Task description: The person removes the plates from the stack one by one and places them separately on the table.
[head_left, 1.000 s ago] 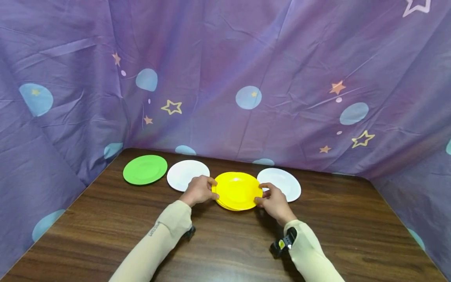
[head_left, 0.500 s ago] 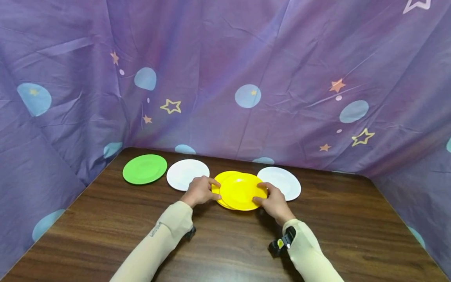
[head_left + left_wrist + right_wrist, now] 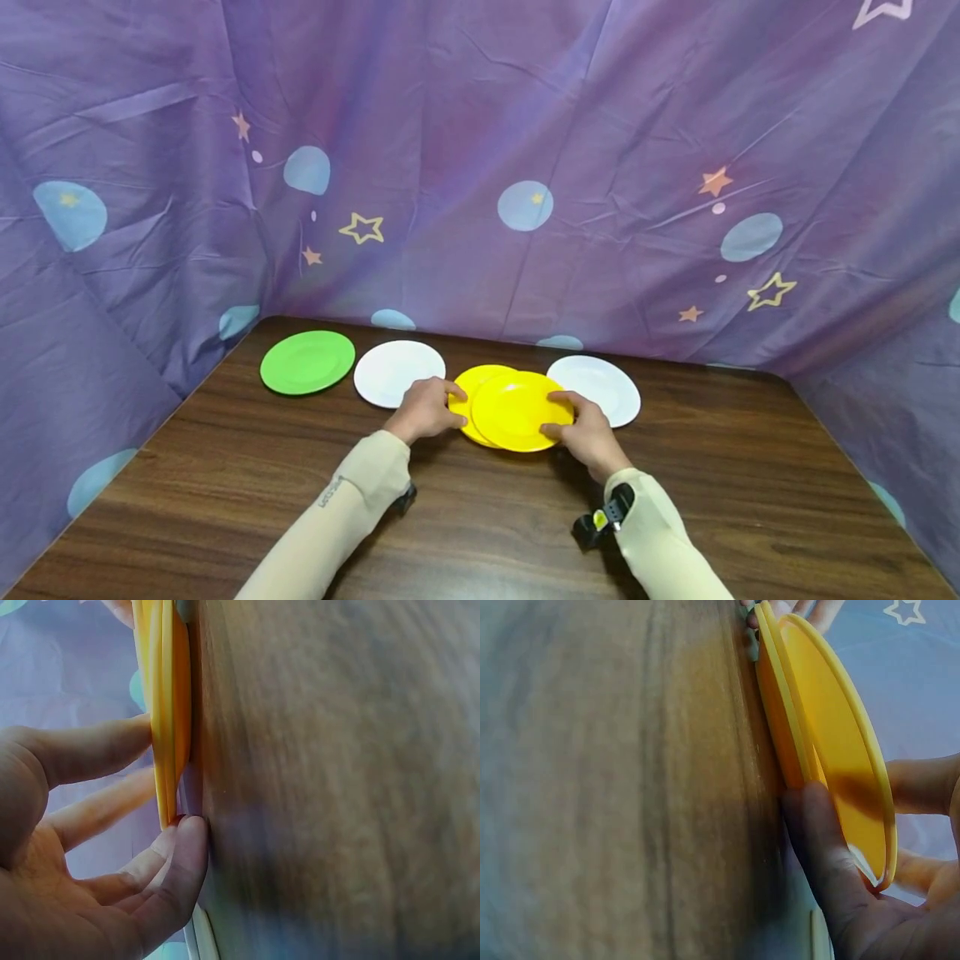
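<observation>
Pinching the right rim of the upper yellow plate (image 3: 517,418), the right hand (image 3: 588,435) has its fingers and thumb parted only about as far as that edge needs. Opposite, the left hand (image 3: 425,408) holds the left rim of the lower yellow plates (image 3: 468,382), its fingers curled around the edge; from where I stand I can't count how many are nested there. The upper plate lies partly over the others, offset toward the right hand, and the right wrist view shows it tipped a little away from them, leaving a narrow wedge of space.

I'd judge these to be plastic: light, stiff, unlikely to chip, but glossy enough to slide over one another or cling when nested. The rim looks the right place to take hold, with one hand steadying the rest.

Just beyond the left hand sits the left white plate (image 3: 393,367), and behind the right hand the right white plate (image 3: 600,387). Farther left lies the green plate (image 3: 307,362). All of this is on a dark wooden table (image 3: 487,525), backed by purple star-printed cloth (image 3: 450,125).
</observation>
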